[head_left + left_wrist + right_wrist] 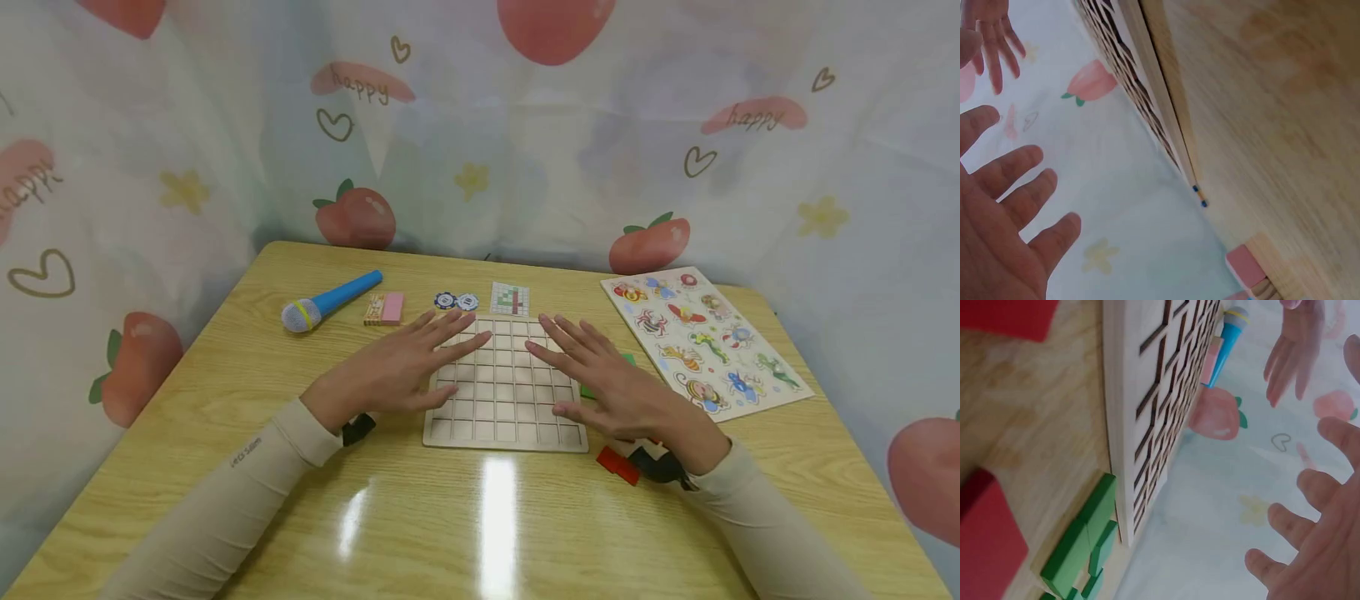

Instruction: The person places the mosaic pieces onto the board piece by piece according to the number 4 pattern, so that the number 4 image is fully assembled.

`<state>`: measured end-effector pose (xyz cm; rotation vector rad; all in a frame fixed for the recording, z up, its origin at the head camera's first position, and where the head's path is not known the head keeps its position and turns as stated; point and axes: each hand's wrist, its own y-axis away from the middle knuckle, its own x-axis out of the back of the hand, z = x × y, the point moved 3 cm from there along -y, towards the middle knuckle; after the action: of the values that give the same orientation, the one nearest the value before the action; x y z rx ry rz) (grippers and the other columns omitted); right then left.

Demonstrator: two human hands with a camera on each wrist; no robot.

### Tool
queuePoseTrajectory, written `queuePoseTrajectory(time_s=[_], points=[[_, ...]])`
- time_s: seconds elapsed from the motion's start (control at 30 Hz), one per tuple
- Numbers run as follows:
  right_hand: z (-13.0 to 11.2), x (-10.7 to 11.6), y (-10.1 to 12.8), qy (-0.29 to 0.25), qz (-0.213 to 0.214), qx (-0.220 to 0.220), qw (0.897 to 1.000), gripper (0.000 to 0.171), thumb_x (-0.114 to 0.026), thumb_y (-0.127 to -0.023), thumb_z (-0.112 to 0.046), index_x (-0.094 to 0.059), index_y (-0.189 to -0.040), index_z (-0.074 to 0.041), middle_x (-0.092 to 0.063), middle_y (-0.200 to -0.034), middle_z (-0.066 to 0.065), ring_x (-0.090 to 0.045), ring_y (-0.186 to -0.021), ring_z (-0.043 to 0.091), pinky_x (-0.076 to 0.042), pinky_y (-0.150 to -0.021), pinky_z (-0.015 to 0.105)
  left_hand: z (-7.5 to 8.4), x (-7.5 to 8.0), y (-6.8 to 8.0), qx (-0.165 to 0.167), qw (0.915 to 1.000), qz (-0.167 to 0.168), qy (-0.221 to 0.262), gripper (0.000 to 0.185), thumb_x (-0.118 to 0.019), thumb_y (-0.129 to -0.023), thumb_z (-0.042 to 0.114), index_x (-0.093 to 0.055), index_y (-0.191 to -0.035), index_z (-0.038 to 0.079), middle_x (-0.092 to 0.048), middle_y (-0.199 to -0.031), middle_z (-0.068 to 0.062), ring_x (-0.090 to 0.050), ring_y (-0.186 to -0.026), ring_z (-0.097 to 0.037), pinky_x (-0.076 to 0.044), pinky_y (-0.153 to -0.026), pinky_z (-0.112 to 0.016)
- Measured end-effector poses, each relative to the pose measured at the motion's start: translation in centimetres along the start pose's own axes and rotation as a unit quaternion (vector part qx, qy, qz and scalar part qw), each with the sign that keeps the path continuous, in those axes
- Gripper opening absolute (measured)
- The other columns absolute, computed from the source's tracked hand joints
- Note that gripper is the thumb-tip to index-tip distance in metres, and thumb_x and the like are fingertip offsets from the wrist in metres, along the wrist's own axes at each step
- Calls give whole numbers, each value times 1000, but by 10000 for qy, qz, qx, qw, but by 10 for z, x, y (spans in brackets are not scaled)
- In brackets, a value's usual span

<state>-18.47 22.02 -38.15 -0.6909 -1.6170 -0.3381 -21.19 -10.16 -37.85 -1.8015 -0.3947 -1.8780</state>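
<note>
From far away, I watch a pale cloth wall with fruit on it. In front of it is the wooden table. The big bug board lies on the right side. The grid board lies flat in the middle of the table, under both hands.

The left hand is over its left side, and the right hand is over its right side. Both have fingers spread out and hold nothing. The wrist views show them up off the board.

I would hold both hands loose and level, so neither bumps the board crooked. I think the right side needs more care: the black wrist camera looks very near the red blocks, and the green blocks lie just beside the board. A low wrist could knock them.

At the back are small things to steer around: a blue toy microphone, a little grid card, a pink box, and two round chips.
</note>
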Motion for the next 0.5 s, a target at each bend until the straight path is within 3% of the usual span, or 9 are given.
queuePoseTrajectory(time_s=[0.1,0.2,0.23,0.27,0.33,0.4,0.43,0.47,0.5], points=[[0,1,1,12,74,-27,10000,82,-68,-104,-39,-24,-172,-27,-16,-182,8,-19,-167,37,-9,-138,56,1,1,1,-7,9999,7,144,78,-56,-109,48,-14,-173,32,-20,-180,-7,-23,-167,-29,-24,-136,-59],[4,7,6,61,652,-27,9978,70,-70,-103,-26,-40,-166,-20,-41,-172,9,-43,-157,34,-30,-130,55,3,2,8,181,9927,126,1182,77,-57,-110,44,-13,-173,34,-21,-180,0,-28,-166,-26,-31,-133,-55],[7,10,10,82,959,-72,9953,65,-71,-102,-20,-46,-162,-18,-50,-166,9,-50,-150,32,-36,-126,51,4,2,12,288,9832,243,1786,76,-58,-111,40,-14,-173,33,-22,-180,1,-31,-165,-25,-35,-132,-54],[11,14,14,66,1302,-163,9913,60,-71,-101,-13,-53,-157,-15,-58,-158,10,-57,-143,31,-40,-124,46,6,1,17,400,9684,383,2433,76,-59,-111,35,-15,-173,34,-23,-180,2,-34,-164,-25,-38,-130,-53],[22,21,26,50,2046,-444,9778,48,-70,-98,-1,-64,-145,-9,-70,-140,11,-67,-122,27,-51,-109,31,10,-3,26,641,9254,677,3673,76,-62,-110,26,-19,-172,35,-29,-178,2,-40,-161,-26,-44,-126,-52],[35,25,39,-129,2575,-972,9613,40,-66,-98,7,-69,-136,-6,-74,-127,12,-70,-105,24,-51,-96,16,15,-12,37,885,8839,910,4500,77,-64,-109,20,-21,-171,37,-35,-175,-3,-44,-158,-28,-46,-124,-53],[43,24,45,-215,2699,-1323,9535,37,-64,-100,7,-70,-134,-6,-74,-123,11,-70,-100,24,-49,-90,10,16,-18,42,1011,8713,963,4705,78,-65,-108,20,-21,-171,37,-35,-175,-5,-43,-159,-30,-44,-125,-55],[50,22,50,-353,2741,-1679,9463,34,-62,-102,7,-70,-132,-6,-74,-121,12,-69,-96,23,-47,-86,6,17,-24,47,1164,8703,1003,4679,80,-67,-107,22,-21,-170,39,-35,-175,-6,-42,-159,-31,-43,-125,-57],[57,19,54,-483,2699,-2017,9403,32,-60,-103,6,-70,-132,-6,-73,-120,12,-68,-94,23,-45,-78,7,18,-30,51,1326,8752,999,4544,82,-69,-106,25,-21,-170,40,-35,-175,-7,-40,-160,-32,-40,-127,-59]])
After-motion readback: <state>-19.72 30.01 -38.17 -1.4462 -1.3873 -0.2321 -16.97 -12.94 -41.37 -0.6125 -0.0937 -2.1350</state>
